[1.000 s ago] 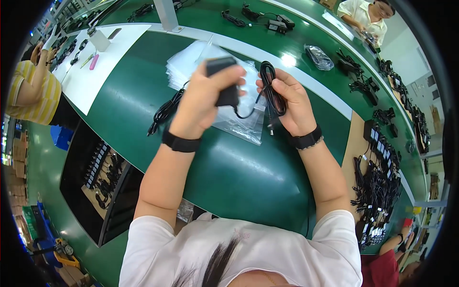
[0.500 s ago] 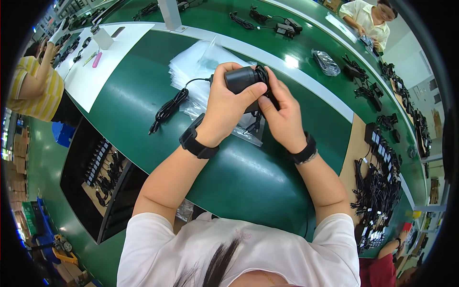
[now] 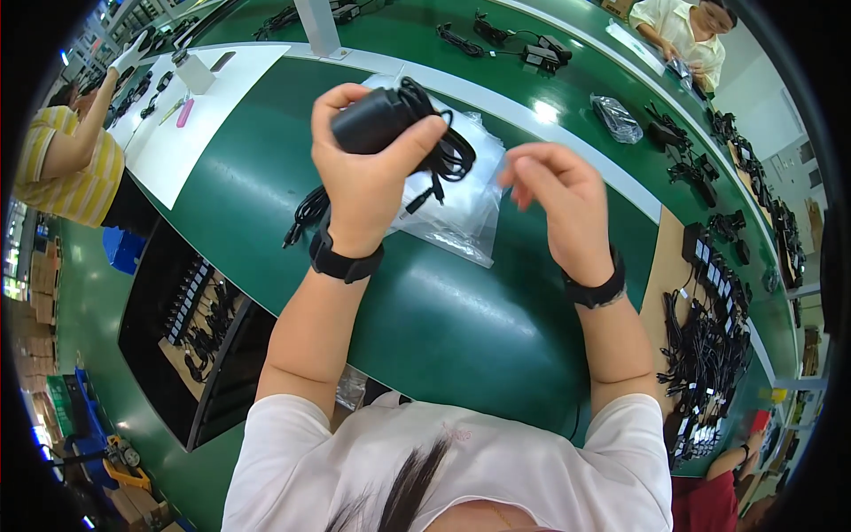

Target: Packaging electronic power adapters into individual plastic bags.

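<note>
My left hand [image 3: 362, 191] is wrapped round a black power adapter [image 3: 365, 122], holding it above the table. Its looped black cable [image 3: 454, 155] lies against the adapter under my thumb, and a plug end dangles over the bags. My right hand [image 3: 572, 204] is apart from the adapter, fingers bent and spread, with nothing visible in them; the fingertips are a little blurred. They are nearest the right edge of a stack of clear plastic bags [image 3: 465, 222]. Another tied black cable bundle [image 3: 308, 213] shows beside my left wrist, partly hidden by it.
Rows of adapters with cables [image 3: 700, 328] lie on cardboard at the right. A black bin [image 3: 199, 355] with more adapters stands at the lower left. Beyond the pale rail [image 3: 567, 137] is a bagged adapter [image 3: 618, 118]. Other people work at left, far right and lower right.
My left hand has moved left and up with the adapter, tilting it. My right hand has let go of the cable and moved away to the right.
</note>
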